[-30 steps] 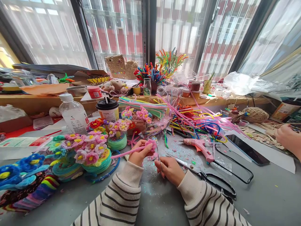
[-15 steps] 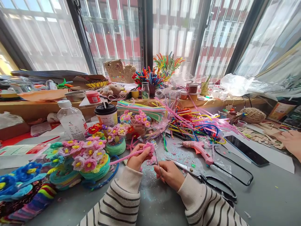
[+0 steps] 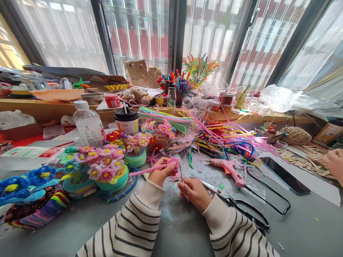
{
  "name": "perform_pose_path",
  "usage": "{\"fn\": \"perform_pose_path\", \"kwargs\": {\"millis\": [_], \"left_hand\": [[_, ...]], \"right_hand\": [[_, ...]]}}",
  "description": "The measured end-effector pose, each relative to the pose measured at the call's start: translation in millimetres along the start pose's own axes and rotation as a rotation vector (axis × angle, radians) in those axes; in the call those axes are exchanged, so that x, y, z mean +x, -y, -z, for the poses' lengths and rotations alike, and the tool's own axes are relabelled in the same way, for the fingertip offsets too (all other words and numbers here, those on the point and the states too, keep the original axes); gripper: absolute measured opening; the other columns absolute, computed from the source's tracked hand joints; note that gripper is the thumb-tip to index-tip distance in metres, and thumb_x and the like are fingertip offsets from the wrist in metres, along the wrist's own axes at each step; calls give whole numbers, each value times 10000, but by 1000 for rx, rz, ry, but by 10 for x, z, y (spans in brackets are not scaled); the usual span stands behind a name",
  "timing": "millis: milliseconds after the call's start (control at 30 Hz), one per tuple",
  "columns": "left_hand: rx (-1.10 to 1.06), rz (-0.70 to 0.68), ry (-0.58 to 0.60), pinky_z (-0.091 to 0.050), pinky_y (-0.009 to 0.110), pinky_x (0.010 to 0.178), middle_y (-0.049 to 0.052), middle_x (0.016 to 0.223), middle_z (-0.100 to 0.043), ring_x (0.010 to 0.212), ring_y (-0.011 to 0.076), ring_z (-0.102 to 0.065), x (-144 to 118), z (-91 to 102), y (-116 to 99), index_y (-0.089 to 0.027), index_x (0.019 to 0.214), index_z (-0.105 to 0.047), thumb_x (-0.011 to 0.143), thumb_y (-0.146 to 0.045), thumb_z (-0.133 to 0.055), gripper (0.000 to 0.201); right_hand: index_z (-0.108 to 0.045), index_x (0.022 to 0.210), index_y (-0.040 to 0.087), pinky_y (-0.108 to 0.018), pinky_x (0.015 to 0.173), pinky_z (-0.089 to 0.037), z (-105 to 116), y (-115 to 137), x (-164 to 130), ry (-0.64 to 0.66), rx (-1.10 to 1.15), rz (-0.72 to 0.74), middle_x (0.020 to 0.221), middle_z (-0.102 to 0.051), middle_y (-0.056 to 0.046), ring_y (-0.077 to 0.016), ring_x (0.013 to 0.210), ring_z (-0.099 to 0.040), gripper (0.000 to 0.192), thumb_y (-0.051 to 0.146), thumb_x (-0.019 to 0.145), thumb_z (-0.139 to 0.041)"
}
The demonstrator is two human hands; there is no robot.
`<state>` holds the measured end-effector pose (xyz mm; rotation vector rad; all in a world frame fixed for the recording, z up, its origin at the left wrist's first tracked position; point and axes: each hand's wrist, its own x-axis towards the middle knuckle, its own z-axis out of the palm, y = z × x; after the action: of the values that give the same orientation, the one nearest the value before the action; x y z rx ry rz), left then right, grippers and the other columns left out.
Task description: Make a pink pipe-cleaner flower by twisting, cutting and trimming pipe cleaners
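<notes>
My left hand is closed, pinching a fluffy pink pipe-cleaner flower whose long pink stem sticks out to the left. In the fingers of my right hand are slim metal tweezers, pointing up with the tip at the flower's right edge. The fingers hide the tweezers' lower part. Just right of that hand lie large black-handled scissors on the grey table. Behind them rests a pink hot glue gun.
Pipe-cleaner flower pots crowd the left side, near a plastic bottle and a lidded cup. Loose pipe cleaners are heaped behind the glue gun. To the right lie a phone and another person's hand.
The view has shifted, so the background sits further right. Both hands keep the same grips, with the tweezers still at the flower. The other person's hand at the right has changed its pose.
</notes>
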<state>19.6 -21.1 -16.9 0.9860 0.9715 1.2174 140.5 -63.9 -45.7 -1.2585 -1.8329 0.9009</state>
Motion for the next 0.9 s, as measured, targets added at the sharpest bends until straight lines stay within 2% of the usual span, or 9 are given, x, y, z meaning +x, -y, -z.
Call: {"fn": "perform_pose_path", "kwargs": {"millis": [667,900], "left_hand": [[17,14,88,-397,185,425,-49,455,-513,421,74,-510,-9,35,4,-137,602,-446,530,-244,-605,204],[8,0,36,-392,180,416,-50,438,-517,403,73,-510,10,36,26,-138,602,-443,534,-230,-597,191]], "right_hand": [[-457,464,147,-192,433,-267,-4,3,2,6,14,-9,389,-373,41,-65,396,-362,490,521,727,-282],[-425,439,157,-193,450,-296,-11,-26,27,-36,-24,-4,425,-452,22,-78,423,-409,456,519,700,-333]]}}
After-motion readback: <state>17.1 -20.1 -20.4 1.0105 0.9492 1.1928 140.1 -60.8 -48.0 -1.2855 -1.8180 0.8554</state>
